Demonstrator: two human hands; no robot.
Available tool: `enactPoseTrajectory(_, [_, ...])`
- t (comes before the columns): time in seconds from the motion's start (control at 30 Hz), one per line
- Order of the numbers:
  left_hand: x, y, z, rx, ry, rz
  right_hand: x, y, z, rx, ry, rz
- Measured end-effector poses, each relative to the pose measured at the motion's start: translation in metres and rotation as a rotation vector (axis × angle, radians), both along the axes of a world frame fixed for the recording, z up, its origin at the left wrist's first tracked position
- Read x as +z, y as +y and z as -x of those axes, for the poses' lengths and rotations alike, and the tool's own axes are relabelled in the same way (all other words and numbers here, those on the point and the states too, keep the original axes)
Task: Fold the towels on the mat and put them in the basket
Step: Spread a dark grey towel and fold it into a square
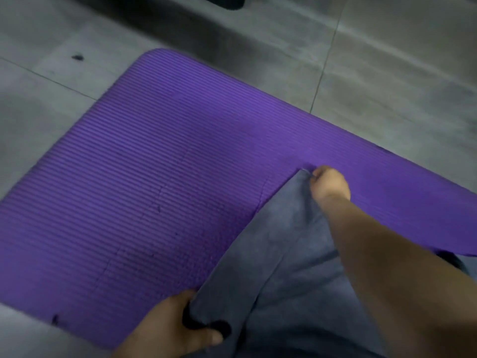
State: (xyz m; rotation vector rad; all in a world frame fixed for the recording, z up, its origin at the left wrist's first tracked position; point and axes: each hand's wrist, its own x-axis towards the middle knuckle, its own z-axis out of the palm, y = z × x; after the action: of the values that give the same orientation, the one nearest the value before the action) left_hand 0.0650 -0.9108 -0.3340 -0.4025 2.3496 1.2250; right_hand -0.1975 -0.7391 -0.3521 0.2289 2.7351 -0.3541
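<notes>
A grey-blue towel (284, 254) lies stretched over the lower right part of the ribbed purple mat (154, 164). My right hand (329, 183) pinches the towel's far corner, with my forearm reaching across the cloth. My left hand (178, 326) grips the near corner at the bottom edge of the view, thumb on top. Between the two hands the towel's left edge runs taut in a diagonal line. A long crease runs down the cloth's middle. No basket is in view.
Grey tiled floor (387, 73) surrounds the mat on the left, far and right sides. A dark object (227, 2) sits at the top edge. A small dark speck (77, 57) lies on the floor at the upper left.
</notes>
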Motion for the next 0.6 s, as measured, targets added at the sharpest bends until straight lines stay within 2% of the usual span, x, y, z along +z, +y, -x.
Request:
enactPoseTrajectory(0.13, [-0.014,-0.033,-0.012,0.329,0.104,-0.034,0.025,-0.044,0.016,0.073,0.239,0.131])
enactPoseTrajectory(0.2, [-0.014,-0.053,-0.007,0.386,0.097,0.001,0.037,-0.079,0.026,0.096,0.34,0.271])
enactPoseTrajectory(0.27, [-0.013,-0.067,0.004,0.388,0.068,0.065,0.044,-0.109,0.031,0.185,0.344,0.386])
enactPoseTrajectory(0.37, [-0.025,-0.088,0.015,0.42,0.021,0.222,0.042,-0.129,0.021,0.33,0.215,0.503])
enactPoseTrajectory(0.43, [-0.037,-0.1,0.016,0.386,-0.008,0.339,0.031,-0.118,0.004,0.442,0.151,0.395])
enactPoseTrajectory(0.5, [-0.043,-0.104,0.01,0.311,0.112,0.496,0.01,-0.09,-0.024,0.554,0.158,0.207])
enactPoseTrajectory(0.57, [-0.039,-0.087,0.005,0.243,0.284,0.644,-0.014,-0.056,-0.065,0.578,0.299,0.092])
enactPoseTrajectory(0.6, [-0.038,-0.074,0.003,0.188,0.348,0.657,-0.027,-0.039,-0.081,0.574,0.371,0.056])
